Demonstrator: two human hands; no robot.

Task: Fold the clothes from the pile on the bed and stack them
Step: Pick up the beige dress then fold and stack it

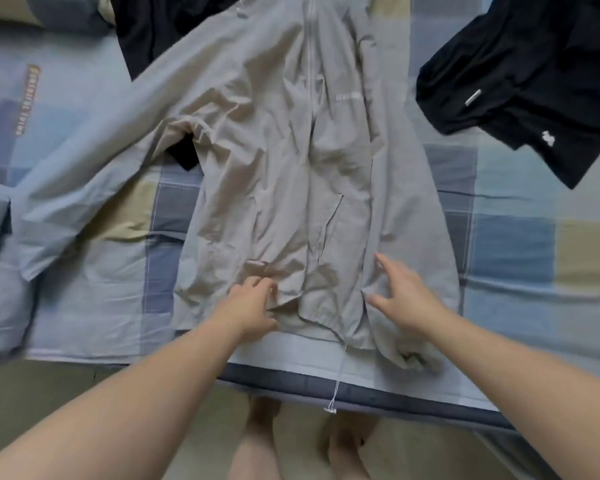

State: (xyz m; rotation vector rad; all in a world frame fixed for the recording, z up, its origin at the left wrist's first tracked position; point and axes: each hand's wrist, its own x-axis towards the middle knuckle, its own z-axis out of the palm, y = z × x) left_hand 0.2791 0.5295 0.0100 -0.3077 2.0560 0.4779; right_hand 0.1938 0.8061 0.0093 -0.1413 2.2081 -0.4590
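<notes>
At the bed's edge, your hands work the hem of a pale grey jacket (291,150), spread zip-up across the checked sheet (516,244). Your left hand (253,303) curls its fingers into a fold of cloth beside the zip. Your right hand (402,299) lies spread and flat on the other front panel. Smooth outward from the zip before folding, and bring in the outstretched sleeve (83,188) so the edges square up. Tuck in the drawstring (338,375) dangling over the mattress edge. A black garment (520,81) waits far right, a second dark piece (153,36) behind the shoulder. Pale flooring (83,393) shows below.
</notes>
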